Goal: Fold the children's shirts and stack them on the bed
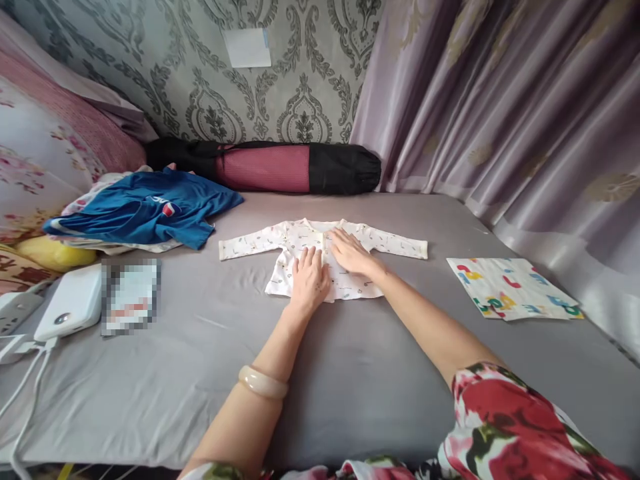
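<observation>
A small white long-sleeved baby shirt (280, 270) with a scattered print lies spread flat on the grey sheet, its sleeves stretched out to both sides and its neckline away from me. My left hand (310, 277) rests on the front of the shirt near its middle, fingers extended. Higher up, close to the neckline and right of centre, my right hand (350, 252) lies flat on the cloth with its fingers stretched out. Neither hand grips anything. Parts of the shirt's front are hidden beneath them.
To the right lies a folded white cloth with colourful shapes (513, 288). A blue shirt (145, 210) tops a clothes pile at left, near a white power bank (70, 303) with cables and a blurred-out item (131, 297). A black and maroon rolled bag (263, 168) lines the wall.
</observation>
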{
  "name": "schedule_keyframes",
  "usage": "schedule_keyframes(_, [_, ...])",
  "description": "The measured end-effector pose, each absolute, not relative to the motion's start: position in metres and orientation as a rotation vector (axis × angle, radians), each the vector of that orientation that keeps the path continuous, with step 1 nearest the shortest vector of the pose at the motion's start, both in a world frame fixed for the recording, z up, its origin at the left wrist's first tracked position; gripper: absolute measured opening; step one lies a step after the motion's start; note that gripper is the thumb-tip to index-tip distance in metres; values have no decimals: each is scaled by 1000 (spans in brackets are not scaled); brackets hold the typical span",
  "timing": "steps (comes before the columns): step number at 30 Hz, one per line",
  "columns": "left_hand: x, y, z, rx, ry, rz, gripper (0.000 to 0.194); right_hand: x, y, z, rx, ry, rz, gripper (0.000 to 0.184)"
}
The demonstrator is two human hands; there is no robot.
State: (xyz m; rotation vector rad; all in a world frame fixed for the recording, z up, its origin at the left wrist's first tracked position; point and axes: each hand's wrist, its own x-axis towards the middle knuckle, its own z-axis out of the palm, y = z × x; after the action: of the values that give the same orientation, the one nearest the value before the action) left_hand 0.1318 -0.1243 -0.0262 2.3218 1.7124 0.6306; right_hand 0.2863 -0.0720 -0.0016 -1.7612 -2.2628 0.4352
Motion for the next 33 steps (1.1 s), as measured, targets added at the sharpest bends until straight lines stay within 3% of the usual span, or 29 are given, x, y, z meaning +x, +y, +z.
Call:
schedule_keyframes(7, [137, -134, -37, 2527, 1586, 327, 52, 293, -127, -28, -1847, -2402, 227, 57])
schedule_keyframes(15, [138, -135, -31, 2558, 1620, 106, 56, 293, -126, -32, -1861, -2359, 260, 56])
schedule_keyframes(20, [140, -123, -16, 2649, 1567, 54, 42, 297, -126, -29, -1816, -2307, 294, 55])
schedule_keyframes(24, [155, -106, -11, 2719, 1576, 188, 32, 307, -122, -29, -1875, -2144, 116, 55])
schedule_keyframes(28, [176, -84, -15, 2748, 1487, 291, 39, 321, -115, -29, -2031, -1986, 45, 57])
schedule_keyframes(33, [205, -53, -15, 2739, 1308, 150, 45, 343, -109, -27, -2220, -1831, 148, 60])
